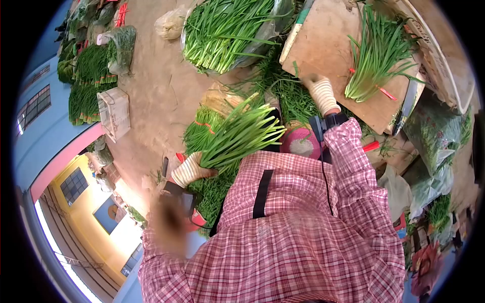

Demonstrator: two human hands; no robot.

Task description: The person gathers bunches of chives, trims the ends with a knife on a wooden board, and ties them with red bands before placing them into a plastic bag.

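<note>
My left hand (189, 170), in a striped cream glove with bare fingertips, is closed round a bunch of long green stalks (245, 134) whose pale ends point up and to the right. Beside that bunch lies another one (203, 126) tied with a red band. My right hand (322, 95), gloved the same way, is at the lower left edge of a brown board (323, 43); its fingers are smeared by motion. On the board rests a leafy green bunch (376, 58), with red strips (387, 94) beside it.
A full bag of green stalks (227, 35) stands ahead. Loose leaves (298, 98) surround a pink round object (301, 143). A knife-like tool (404, 108) lies at the board's right edge. To the left are a white crate (114, 113) and stacked bunches (93, 65).
</note>
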